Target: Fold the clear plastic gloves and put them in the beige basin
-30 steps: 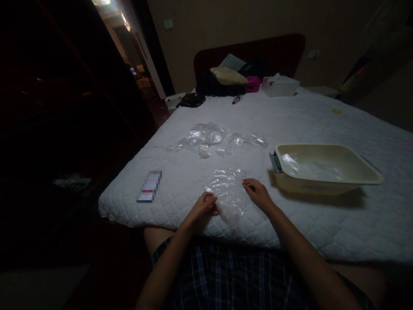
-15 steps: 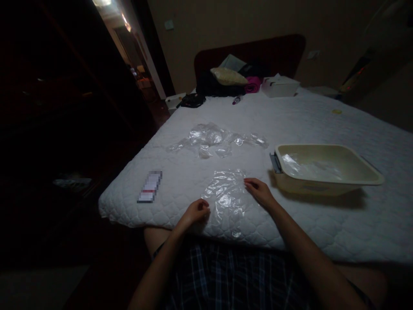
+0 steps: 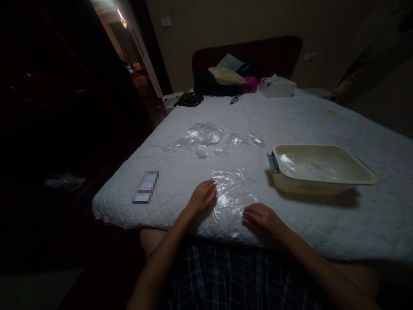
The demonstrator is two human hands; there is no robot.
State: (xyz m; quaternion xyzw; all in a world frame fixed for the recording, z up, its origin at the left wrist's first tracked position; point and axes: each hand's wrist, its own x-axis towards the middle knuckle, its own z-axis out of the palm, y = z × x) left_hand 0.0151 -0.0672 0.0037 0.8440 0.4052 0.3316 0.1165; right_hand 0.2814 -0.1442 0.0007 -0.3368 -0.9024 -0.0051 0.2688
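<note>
A clear, crinkled plastic bag (image 3: 229, 189) lies spread out near the front edge of the bed. At its left side, my left hand (image 3: 204, 196) has its fingers drawn together on the upper part of that edge. Lower on the right side, my right hand (image 3: 263, 218) is closed with its fingertips on the bag's edge. Beyond them rests a loose pile of clear plastic bags (image 3: 206, 134). To the right stands a cream plastic basin (image 3: 316, 189) with a grey handle, holding more clear plastic.
A phone-like blurred rectangle (image 3: 146, 187) lies on the white quilted bed cover (image 3: 176, 181) at left. Toward the headboard (image 3: 280, 51) sit a pillow (image 3: 227, 75), a pink roll (image 3: 250, 85), a white box (image 3: 277, 87) and a dark bag (image 3: 190, 99).
My left hand has moved up along the bag's left edge. My right hand has come down its right edge toward me. The view has shifted slightly.
</note>
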